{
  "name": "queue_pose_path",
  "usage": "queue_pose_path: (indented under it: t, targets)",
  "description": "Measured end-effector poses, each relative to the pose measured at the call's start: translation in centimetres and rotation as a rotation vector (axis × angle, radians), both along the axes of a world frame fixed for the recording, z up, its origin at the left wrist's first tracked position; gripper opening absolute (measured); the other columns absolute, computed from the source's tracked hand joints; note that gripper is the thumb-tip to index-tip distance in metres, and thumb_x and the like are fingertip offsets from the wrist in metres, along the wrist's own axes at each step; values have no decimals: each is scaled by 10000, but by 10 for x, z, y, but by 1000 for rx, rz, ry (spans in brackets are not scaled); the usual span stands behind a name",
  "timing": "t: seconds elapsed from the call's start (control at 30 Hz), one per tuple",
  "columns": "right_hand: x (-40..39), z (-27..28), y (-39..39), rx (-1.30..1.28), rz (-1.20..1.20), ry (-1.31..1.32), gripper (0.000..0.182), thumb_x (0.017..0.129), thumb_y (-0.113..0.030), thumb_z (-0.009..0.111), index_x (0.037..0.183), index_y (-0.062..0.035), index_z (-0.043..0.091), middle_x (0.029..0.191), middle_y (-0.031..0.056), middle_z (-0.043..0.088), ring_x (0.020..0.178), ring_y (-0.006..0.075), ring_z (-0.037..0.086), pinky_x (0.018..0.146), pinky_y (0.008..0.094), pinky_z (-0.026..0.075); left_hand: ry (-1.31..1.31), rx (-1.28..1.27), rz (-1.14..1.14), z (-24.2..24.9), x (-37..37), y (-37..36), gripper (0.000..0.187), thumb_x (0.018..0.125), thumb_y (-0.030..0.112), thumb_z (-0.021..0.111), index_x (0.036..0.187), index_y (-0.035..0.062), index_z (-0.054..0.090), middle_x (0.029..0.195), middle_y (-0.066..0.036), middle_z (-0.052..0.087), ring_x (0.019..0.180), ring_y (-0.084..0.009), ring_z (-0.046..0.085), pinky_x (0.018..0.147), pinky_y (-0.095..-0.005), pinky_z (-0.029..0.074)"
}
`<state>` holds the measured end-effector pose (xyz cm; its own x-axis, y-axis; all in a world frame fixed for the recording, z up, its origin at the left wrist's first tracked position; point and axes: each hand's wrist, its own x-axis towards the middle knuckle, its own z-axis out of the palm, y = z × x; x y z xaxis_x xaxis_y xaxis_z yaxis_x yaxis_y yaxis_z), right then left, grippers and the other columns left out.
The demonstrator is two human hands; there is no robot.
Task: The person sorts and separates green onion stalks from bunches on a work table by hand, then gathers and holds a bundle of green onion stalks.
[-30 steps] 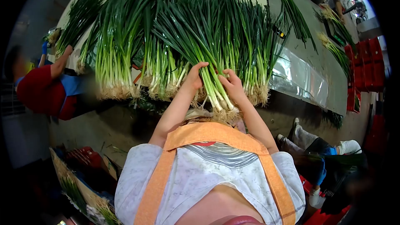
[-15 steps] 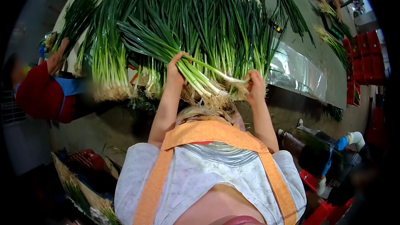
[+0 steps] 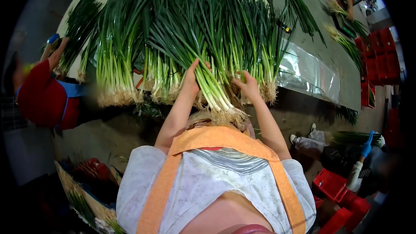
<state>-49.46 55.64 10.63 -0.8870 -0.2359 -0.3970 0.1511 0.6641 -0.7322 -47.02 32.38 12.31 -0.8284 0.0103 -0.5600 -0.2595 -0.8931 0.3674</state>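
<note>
My left hand is wrapped round a bunch of spring onions, its roots pointing toward my chest and its dark green leaves slanting up to the left. To the right of that bunch, my right hand has thumb and fingers apart, close to the white stems of the pile. I see nothing held in it, though its fingertips are partly hidden among the stems. A broad pile of spring onions lies behind both hands, roots toward me.
The table carries clear plastic sheeting and more spring onions at right. A person in a red sleeve works at left. Another person's blue glove shows at lower right, near red crates. More red crates are stacked beyond.
My right hand has let go of the spring onion's root end and moved left toward the pile. The bunch in my left hand has turned more upright, with its roots lower.
</note>
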Motion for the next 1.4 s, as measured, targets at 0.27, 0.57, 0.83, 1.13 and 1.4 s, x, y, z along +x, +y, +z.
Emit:
queue_pose_path:
  t: [0.27, 0.57, 0.83, 1.13, 1.4]
  targets:
    - [-21, -53, -37, 247, 196, 305, 465, 754, -295, 679, 1125, -48, 550, 945, 169, 635, 850, 358, 594, 712, 400, 468, -16, 88, -3, -15, 10, -12, 270, 872, 215, 545, 997, -23, 573, 864, -94, 630, 780, -197, 617, 719, -324, 515]
    - [3, 53, -72, -229, 99, 33, 333, 800, -238, 670, 1060, -35, 623, 618, -10, 549, 507, 68, 456, 469, 237, 339, 48, 43, -50, -12, 21, -14, 287, 858, 165, 562, 1080, -16, 549, 1005, -105, 619, 906, -204, 612, 789, -336, 525]
    - [33, 36, -91, -405, 194, 108, 319, 870, -204, 600, 1153, -56, 598, 635, -51, 484, 560, 43, 389, 509, 213, 310, 79, -160, -31, -9, 23, -15, 155, 806, 167, 602, 870, 26, 605, 783, -64, 615, 693, -162, 595, 644, -290, 512]
    - [16, 42, -29, -581, -2, -24, 215, 916, -192, 537, 1043, -32, 606, 636, -68, 426, 574, 37, 364, 525, 210, 271, 237, -123, 67, -17, 32, -34, 189, 766, 209, 610, 825, 29, 600, 707, -61, 603, 622, -161, 585, 602, -286, 502]
    - [28, 28, -6, -615, 374, -27, 200, 908, -171, 542, 1005, -6, 603, 625, -52, 483, 538, 47, 411, 491, 217, 314, 281, -486, 414, 47, 135, -15, 240, 706, 77, 668, 902, 0, 554, 749, -92, 588, 654, -166, 586, 663, -309, 511]
